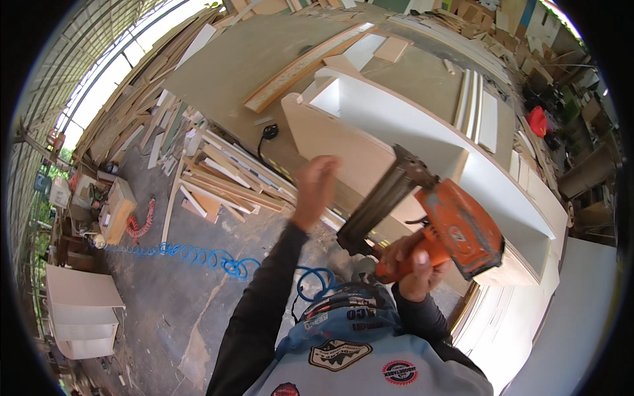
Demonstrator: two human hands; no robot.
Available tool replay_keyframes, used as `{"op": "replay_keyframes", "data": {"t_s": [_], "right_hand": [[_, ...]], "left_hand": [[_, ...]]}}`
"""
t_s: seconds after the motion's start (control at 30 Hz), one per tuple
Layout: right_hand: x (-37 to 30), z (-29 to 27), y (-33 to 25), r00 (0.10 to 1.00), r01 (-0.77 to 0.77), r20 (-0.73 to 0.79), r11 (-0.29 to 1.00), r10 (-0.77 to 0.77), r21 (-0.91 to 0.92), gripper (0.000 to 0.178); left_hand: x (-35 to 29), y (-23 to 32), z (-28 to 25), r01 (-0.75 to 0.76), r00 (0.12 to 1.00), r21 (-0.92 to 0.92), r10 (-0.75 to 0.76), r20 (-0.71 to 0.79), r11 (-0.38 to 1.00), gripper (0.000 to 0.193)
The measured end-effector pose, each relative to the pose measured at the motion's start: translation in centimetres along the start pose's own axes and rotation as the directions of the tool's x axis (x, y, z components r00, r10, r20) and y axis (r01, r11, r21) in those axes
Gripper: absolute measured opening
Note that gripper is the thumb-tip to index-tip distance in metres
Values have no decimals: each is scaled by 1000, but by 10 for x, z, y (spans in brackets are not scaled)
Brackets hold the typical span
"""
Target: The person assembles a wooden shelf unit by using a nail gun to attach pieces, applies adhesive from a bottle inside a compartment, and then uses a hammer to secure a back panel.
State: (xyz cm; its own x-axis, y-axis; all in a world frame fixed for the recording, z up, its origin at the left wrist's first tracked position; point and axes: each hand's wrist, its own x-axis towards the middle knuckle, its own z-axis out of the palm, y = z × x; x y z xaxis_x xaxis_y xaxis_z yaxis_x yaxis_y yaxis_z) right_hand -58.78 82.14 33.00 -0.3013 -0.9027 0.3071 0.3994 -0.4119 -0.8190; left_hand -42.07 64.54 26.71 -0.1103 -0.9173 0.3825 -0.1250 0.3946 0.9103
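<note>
My right hand (416, 264) is closed round the grip of an orange pneumatic nail gun (459, 228), held up in front of my body. Its long dark magazine (380, 201) slants across the near side of a white-lined cabinet (413, 125), which lies on the worktable. My left hand (316, 190) is raised beside the cabinet's plain wooden panel (337, 142). Motion blurs its fingers, so I cannot make out whether they are apart or closed. A coiled blue air hose (231, 265) runs over the floor toward my waist.
Wooden strips (228, 175) are piled on the floor to the left of the table. A long board (304, 69) and white strips (470, 105) lie on the tabletop (231, 59). A black plug (269, 131) rests near its edge. At lower left stands a pale cabinet (82, 307).
</note>
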Motion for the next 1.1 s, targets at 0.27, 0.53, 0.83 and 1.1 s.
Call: {"op": "replay_keyframes", "data": {"t_s": [0.27, 0.53, 0.83, 1.1], "right_hand": [[34, 84, 107, 889, -282, 347, 955, 298, -95, 19], [83, 182, 240, 796, -561, 396, 804, 457, 199, 18], [195, 211, 344, 693, -178, 487, 780, 532, -599, 46], [237, 170, 350, 719, -247, 410, 758, 561, -604, 29]], "left_hand": [[-89, 73, -130, -140, 981, 360, 81, 174, 922, 32], [-56, -20, -153, 2, 1000, 688, 12, -15, 726, 71], [44, -143, -249, 226, 972, 716, -199, -124, 660, 51], [168, -270, -340, 167, 985, 756, -145, -96, 633, 37]]}}
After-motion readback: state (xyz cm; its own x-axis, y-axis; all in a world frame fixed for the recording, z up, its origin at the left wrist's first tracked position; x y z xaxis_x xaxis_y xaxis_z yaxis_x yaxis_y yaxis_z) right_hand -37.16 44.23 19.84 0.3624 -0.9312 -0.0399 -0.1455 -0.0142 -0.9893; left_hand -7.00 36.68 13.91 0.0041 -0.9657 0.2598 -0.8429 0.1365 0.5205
